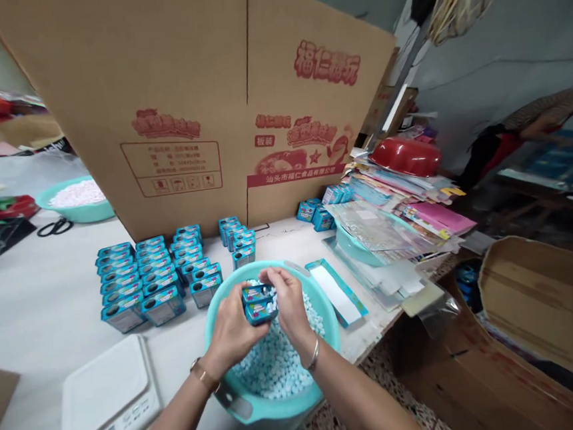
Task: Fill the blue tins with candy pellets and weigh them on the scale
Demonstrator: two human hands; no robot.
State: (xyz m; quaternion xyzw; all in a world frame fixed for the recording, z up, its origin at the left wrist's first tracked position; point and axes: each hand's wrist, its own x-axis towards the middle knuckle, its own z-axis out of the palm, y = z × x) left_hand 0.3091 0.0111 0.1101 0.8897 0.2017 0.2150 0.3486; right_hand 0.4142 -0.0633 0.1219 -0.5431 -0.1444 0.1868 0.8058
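Note:
Two small blue printed boxes [259,312] are gripped side by side in my left hand [232,327], above a turquoise basin [328,305]. Small pale blue and white candies [277,373] fill much of the basin. My right hand [290,305] is at the right side of the boxes, its fingers curled around some candies by the box openings. A few pale pieces show between the right fingers and the boxes. My right fingertips partly hide the openings.
Several rows of blue boxes [163,299] stand behind the basin, before a large cardboard carton [178,70]. A white scale [106,391] lies left. At right are a blue-edged card [337,292], stacked papers, a second basin [356,243] and a red bowl [406,156]. Another person bends over far right.

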